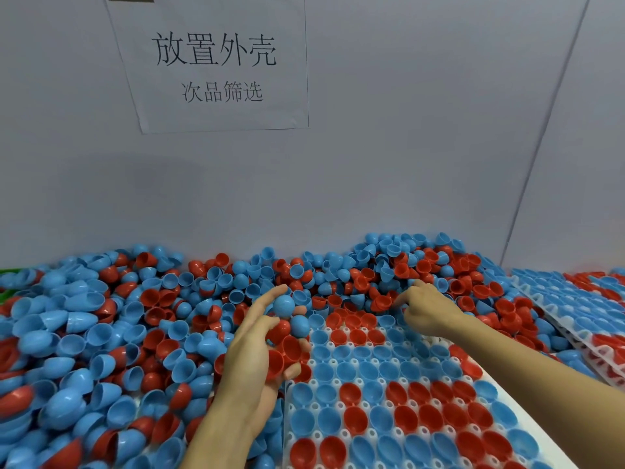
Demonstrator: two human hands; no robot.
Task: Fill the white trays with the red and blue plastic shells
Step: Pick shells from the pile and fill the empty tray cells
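Now the left hand (257, 346) holds several red and blue shells (287, 333) in curled fingers beside the white tray (389, 394), while the right hand (426, 309), fingers bent, touches shells at the tray's far edge.

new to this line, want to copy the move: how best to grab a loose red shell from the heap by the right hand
Pinch the thin rim of an open-side-up red shell from above, one fingertip inside the cup. The smooth dome would likely slip, and the right hand is close by.

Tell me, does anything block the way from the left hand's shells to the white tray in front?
Nothing visible does. The left hand holds red and blue shells right beside the white tray, whose near rows are already full.
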